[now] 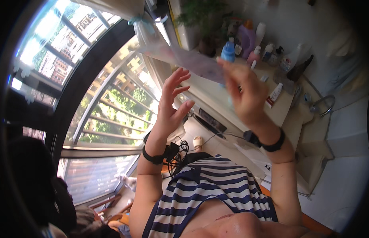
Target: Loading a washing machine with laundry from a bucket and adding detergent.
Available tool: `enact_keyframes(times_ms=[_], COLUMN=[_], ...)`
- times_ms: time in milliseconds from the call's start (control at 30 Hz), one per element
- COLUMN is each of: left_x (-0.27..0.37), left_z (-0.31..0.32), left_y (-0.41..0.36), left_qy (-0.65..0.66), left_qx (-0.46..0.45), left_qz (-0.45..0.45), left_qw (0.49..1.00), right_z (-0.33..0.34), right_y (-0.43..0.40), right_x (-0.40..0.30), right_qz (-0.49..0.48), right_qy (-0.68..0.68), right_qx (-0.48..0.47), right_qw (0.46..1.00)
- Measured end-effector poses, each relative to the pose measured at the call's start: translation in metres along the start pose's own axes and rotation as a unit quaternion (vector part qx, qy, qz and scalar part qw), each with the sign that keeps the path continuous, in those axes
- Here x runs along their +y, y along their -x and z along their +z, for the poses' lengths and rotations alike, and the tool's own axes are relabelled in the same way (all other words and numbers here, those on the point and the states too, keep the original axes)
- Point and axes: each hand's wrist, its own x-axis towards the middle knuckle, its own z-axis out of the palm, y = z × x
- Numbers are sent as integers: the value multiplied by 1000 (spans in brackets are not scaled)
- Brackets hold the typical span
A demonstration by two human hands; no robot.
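A thin, pale, partly see-through sheet [191, 61] with faint pinkish patches stretches out in the air, blurred by motion. Its right end is pinched in the fingers of my right hand [247, 92], which is raised over the counter and also blurred. My left hand [171, 110] is lifted just below the sheet, fingers apart and thumb out, holding nothing. The sheet's far left end reaches in front of a tied light curtain [144, 28]. A black strap with a small device circles each wrist, and a dark cable [183, 145] hangs in loops by the left one.
A barred window [113, 116] takes up the left side. On the counter [278, 114] at right stand a purple jug [247, 38], a blue bottle [228, 53], a pink pump bottle [255, 56] and a toothpaste tube [274, 95]. Behind is a potted plant [199, 15]; a faucet [328, 102] rises farther right.
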Motion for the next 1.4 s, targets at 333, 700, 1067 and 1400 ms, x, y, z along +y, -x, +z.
enact_keyframes(times_ms=[333,700,1067,1400], left_x=[22,7,-27,-42], left_z=[56,36,37,47], left_y=[139,201,216,169], left_qy=[143,178,105,-399], left_qx=[90,156,-47,-79], left_qz=[-334,-484,-544,-209], left_qw=[927,842,831,889], right_z=[-26,-55,-45,-53], right_y=[169,207,240,251], right_x=[-65,-55,-7,-17], right_qz=[-71,33,623,616], right_qy=[32,-53,-463,-421], right_qx=[-165,-203,-260,-260], right_qw=[983,977,574,613])
